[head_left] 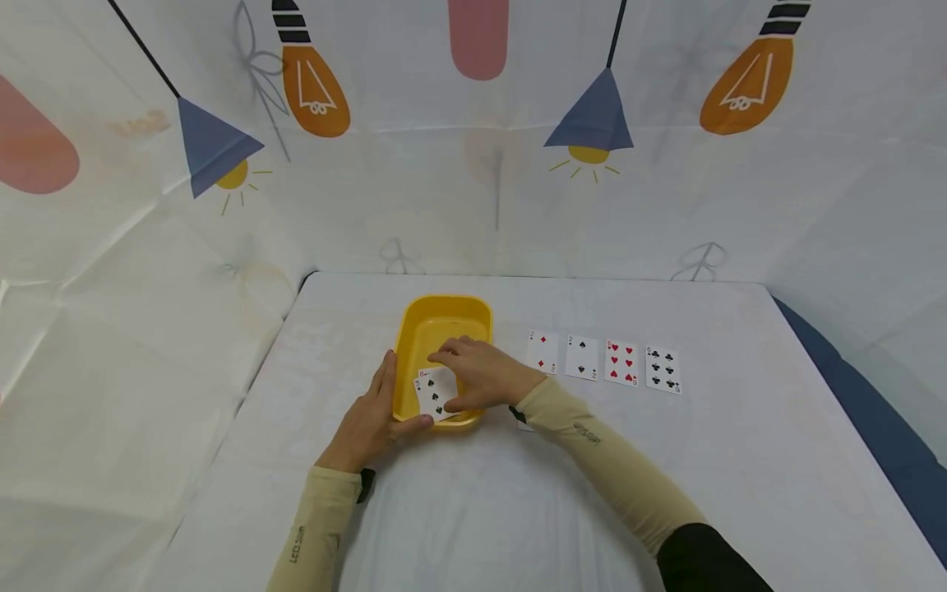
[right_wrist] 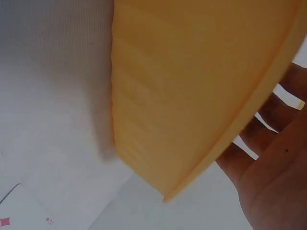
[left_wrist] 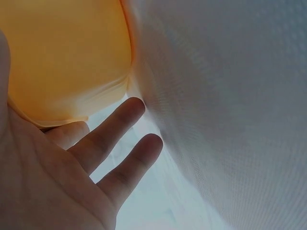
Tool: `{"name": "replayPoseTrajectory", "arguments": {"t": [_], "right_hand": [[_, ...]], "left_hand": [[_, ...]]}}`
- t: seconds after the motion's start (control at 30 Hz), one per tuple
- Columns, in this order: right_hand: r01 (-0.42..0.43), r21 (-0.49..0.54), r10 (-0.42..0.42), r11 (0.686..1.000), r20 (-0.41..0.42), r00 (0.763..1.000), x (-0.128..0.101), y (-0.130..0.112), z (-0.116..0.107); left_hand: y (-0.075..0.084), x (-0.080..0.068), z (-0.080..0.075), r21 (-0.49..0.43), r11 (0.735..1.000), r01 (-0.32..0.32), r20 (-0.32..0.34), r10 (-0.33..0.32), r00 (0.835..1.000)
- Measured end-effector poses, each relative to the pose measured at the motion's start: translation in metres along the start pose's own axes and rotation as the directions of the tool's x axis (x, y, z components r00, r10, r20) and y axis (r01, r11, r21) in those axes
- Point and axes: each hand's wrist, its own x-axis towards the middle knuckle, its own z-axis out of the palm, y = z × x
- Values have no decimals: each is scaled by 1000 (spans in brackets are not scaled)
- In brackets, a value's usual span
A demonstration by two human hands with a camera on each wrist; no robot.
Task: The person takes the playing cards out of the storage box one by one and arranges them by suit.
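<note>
We find the right hand (head_left: 484, 374) pinching cards (head_left: 436, 392) over the yellow tray (head_left: 444, 325); left hand (head_left: 377, 419), fingers spread, steadies its rim. Next, we judge: lift w/ care.

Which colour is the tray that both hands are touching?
The tray is yellow. The head view shows it best.

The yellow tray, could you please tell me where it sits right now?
In the head view the yellow tray sits left of centre on the table, between both hands, left of the row of four cards.
</note>
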Motion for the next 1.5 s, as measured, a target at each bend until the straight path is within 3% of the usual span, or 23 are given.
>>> {"name": "replayPoseTrajectory", "arguments": {"t": [0.23,0.73,1.03,1.5], "right_hand": [[-18,-15,19,1000,77,997,10,-4,9],[-10,-126,30,992,159,987,22,-7,19],[-18,-193,53,981,180,982,24,-8,23],[-18,-186,51,982,175,983,23,-8,24]], "left_hand": [[-1,-1,-1,-19,1000,-3,8,3,1000],[-1,-1,0,-23,1000,-7,5,7,1000],[0,-1,-1,-5,1000,-23,-6,23,1000],[2,-2,-2,-3,999,-35,-13,35,999]]}}
